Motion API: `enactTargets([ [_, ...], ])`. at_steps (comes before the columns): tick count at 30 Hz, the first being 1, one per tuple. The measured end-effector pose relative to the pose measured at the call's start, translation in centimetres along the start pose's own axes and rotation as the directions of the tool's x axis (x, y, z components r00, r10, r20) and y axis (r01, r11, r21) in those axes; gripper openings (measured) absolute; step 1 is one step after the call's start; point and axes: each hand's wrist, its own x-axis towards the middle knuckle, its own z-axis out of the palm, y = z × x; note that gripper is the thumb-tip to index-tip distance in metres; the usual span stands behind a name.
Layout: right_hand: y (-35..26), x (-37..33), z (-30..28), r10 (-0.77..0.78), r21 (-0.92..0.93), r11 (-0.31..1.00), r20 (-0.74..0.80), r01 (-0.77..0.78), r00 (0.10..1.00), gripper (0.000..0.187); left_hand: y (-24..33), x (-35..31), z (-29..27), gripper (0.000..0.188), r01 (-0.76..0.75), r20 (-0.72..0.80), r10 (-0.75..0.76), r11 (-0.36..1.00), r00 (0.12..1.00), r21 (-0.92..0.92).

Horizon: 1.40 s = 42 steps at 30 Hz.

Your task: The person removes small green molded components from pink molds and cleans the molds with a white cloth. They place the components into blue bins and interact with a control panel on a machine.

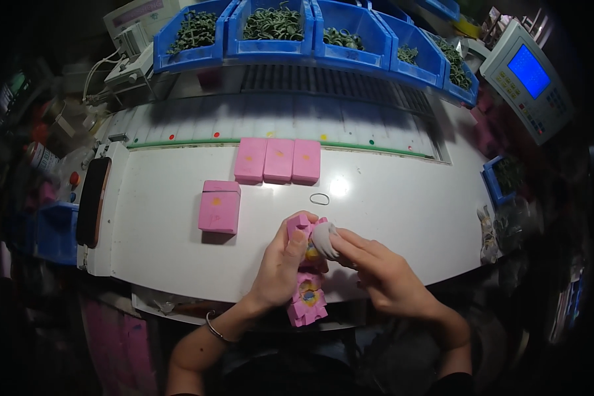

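White surface point(158, 244)

Left, a seamed pink block point(219, 212); then three pink blocks point(278, 160). The left hand point(277, 262) grips a notched block point(301, 222) near the surface's front, a similar piece point(304, 309) below; the right hand point(384, 267) pinches a grey wad point(324, 239) against that block.

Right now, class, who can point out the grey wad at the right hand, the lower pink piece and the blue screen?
Grey wad point(324, 241): head view, middle of its pale side.
Lower pink piece point(309, 296): head view, the stained hollow near its middle.
Blue screen point(528, 70): head view, centre of its lit face.
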Motion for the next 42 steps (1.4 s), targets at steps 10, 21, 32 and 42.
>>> enactTargets([
  [10, -1.1, 1.3, -0.9, -0.061, -0.241, 0.966, 0.131, 0.092, 0.989, 0.084, 0.5, 0.5, 0.2, 0.042, 0.077, -0.092, -0.072, 0.996, 0.993, 0.053],
  [21, -0.2, 1.4, 1.2, -0.250, -0.562, 0.808, -0.057, 0.176, 0.967, 0.050, 0.5, 1.1, -1.7, 0.059, 0.494, 0.090, -0.488, 0.832, 0.868, -0.254],
  [32, 1.7, 0.7, 0.8, -0.236, -0.519, 0.837, -0.051, 0.176, 0.970, 0.059, -0.4, 1.4, -0.7, 0.046, 0.131, -0.188, -0.153, 0.984, 0.970, -0.125],
  [42, -1.3, 1.1, 1.5, 0.335, 0.608, 0.770, -0.128, -0.192, 0.934, 0.027, 0.8, -1.2, 0.7, 0.069, -0.364, 0.060, 0.619, 0.378, 0.783, 0.851],
])
